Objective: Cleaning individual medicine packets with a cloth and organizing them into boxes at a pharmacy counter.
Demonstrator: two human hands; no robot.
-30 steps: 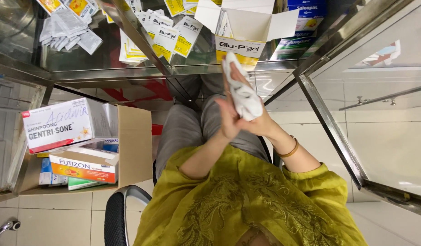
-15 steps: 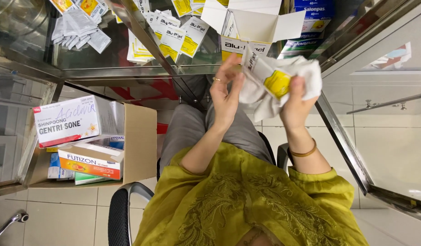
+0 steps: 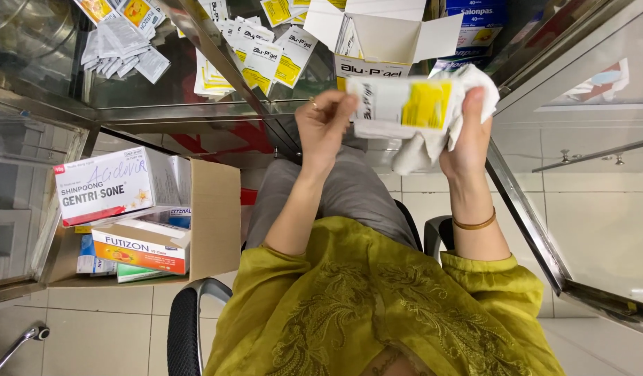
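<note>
Both hands grip it: left hand (image 3: pixel 326 125) and right hand (image 3: pixel 467 132) stretch the white-and-yellow foil sachet (image 3: pixel 405 104); I'd hold the edges evenly.

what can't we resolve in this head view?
- Sachets in both hands: count unclear, they overlap; white cloth or paper behind is bunched.
- Left hand fingertips hidden behind the sachets.
- Open white carton: top cut by frame edge, inside partly shadowed.
- Cardboard box: lower packs hidden under upper ones.
</note>
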